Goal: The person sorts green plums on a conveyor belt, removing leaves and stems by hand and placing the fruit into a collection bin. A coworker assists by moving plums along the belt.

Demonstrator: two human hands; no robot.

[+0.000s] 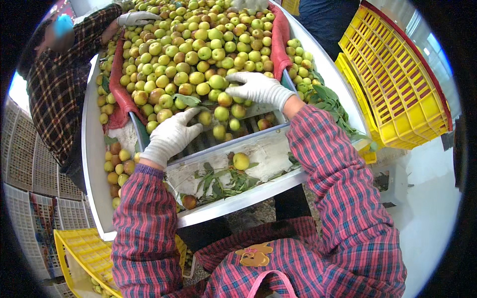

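Note:
A heap of round green, yellow and reddish-brown fruits, like jujubes, fills the middle of a white-walled sorting table. My left hand, in a white knitted glove, lies at the heap's near left edge. Its thumb and fingers are apart, beside a fruit. On the right, my gloved right hand reaches over the front of the heap, fingers spread against fruits. Between the hands several fruits, some blurred, lie over a dark slatted opening. A green leaf rests on the heap.
Red padding covers the side dividers. The front trough holds leafy sprigs and a yellow fruit. Yellow crates stand right, another yellow crate lower left. At left, a co-worker's gloved hand touches the heap.

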